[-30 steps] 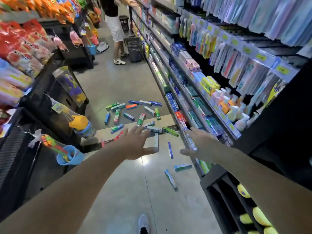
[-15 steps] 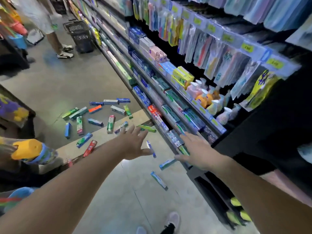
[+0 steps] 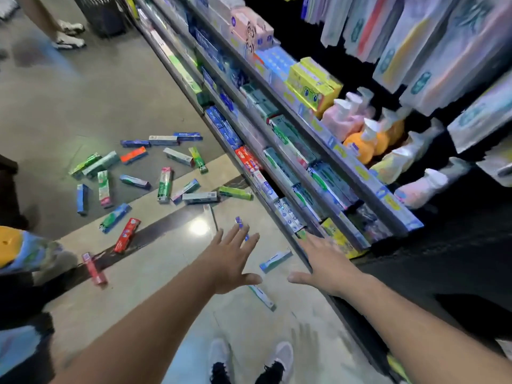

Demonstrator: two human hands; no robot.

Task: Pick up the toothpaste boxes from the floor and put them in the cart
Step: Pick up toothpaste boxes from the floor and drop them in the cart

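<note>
In the head view, both bare hands were stretched out over the floor [image 3: 91, 106] of a shop aisle, palms down. The left hand [image 3: 231, 259] had its fingers spread apart and held nothing; the right hand [image 3: 325, 261] was likewise splayed and empty, close beside the lower shelf edge.

About twenty toothpaste boxes [image 3: 163, 184] lay scattered on the floor, none in either hand. Roughly sixteen sat in a loose cluster ahead and to the left, among them two red boxes [image 3: 126, 235] near the pale floor band and several green, blue and grey ones. Three more lay close to the hands: a small blue box [image 3: 239, 222] just past the left fingertips, a white-and-teal box [image 3: 275, 260] between the two hands, and another box [image 3: 263, 297] below the left thumb.

Two shoes [image 3: 249, 358] of the wearer showed at the bottom edge. The shelving [image 3: 304, 151] on the right was packed with goods. Another person's two feet [image 3: 69, 34] stood at the top left, beside one dark basket [image 3: 102, 15]. No cart could be made out for certain.
</note>
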